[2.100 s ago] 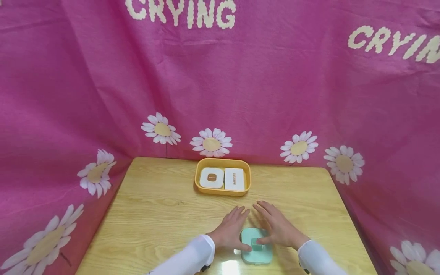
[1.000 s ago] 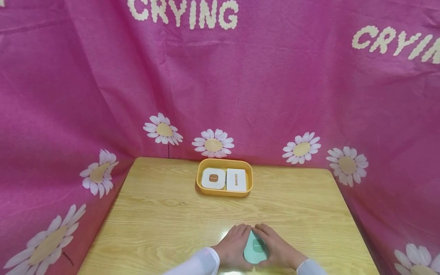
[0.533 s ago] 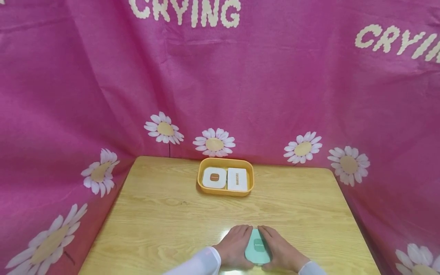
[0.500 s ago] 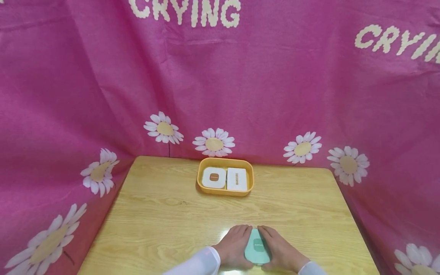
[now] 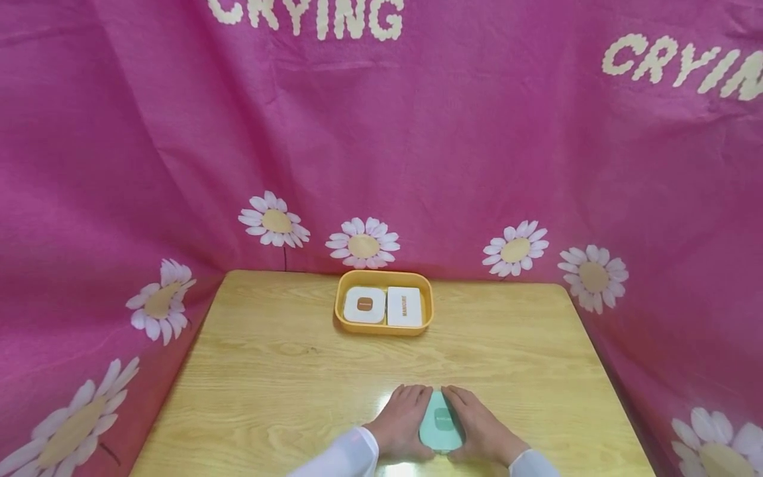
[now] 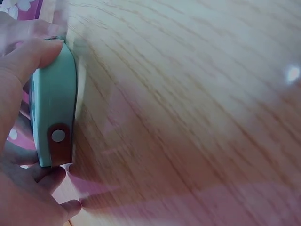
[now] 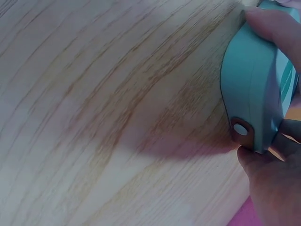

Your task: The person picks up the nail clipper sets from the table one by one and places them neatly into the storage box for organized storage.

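A mint-green manicure case [image 5: 441,424] with rounded corners is at the near part of the table, its darker square label facing up. My left hand [image 5: 401,425] grips its left side, and my right hand [image 5: 481,429] grips the right side. Both wrist views show thumb and fingers bent round the ends of the case. In the left wrist view, a brown strap [image 6: 60,147] with a silver snap crosses the case's edge; the right wrist view has a similar brown tab [image 7: 243,132]. The palms partly cover the case's sides in the head view.
Farther back on the wooden table [image 5: 268,371] stands a yellow tray [image 5: 384,330]. Inside it, a white rounded box [image 5: 355,314] with a brown label lies left of a white box [image 5: 411,317] lettered MANICURE. A pink flowered curtain [image 5: 429,165] hangs round the table.
Two seconds ago both hands hovered spread around the case; they have since come together and taken hold of its sides. In the last half second the hold looks the same, with the head view slightly shifted.
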Tool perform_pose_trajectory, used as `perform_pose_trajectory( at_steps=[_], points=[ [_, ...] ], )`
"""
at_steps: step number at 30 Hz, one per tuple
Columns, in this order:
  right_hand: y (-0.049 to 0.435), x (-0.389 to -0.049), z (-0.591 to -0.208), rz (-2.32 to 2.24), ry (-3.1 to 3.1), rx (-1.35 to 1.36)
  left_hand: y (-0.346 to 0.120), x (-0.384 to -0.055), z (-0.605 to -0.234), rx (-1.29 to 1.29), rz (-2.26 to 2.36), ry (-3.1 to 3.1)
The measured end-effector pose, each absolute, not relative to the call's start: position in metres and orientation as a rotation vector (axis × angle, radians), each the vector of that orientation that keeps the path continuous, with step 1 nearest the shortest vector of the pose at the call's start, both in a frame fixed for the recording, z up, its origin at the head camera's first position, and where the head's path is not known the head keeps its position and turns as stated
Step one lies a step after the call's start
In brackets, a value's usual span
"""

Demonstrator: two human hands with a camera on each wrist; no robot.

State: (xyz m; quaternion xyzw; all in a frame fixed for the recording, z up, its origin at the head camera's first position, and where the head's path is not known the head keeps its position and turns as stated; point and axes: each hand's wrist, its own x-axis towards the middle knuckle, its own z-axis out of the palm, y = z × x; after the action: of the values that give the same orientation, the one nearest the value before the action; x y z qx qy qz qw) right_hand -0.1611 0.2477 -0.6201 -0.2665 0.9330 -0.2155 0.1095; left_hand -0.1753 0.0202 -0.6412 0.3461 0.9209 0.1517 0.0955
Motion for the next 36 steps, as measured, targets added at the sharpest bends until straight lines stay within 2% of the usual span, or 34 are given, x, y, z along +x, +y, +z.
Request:
perform_pose_trajectory(
  at_steps=[26, 36],
  points=[
    [0.247, -0.160, -0.617, -0.756, 2.707, -0.667, 0.028, -0.176, -0.636, 1.047, 0.396, 2.763],
    [0.244, -0.161, -0.619, -0.771, 2.676, -0.641, 0.025, -0.174, -0.648, 1.038, 0.445, 2.771]
  ],
)
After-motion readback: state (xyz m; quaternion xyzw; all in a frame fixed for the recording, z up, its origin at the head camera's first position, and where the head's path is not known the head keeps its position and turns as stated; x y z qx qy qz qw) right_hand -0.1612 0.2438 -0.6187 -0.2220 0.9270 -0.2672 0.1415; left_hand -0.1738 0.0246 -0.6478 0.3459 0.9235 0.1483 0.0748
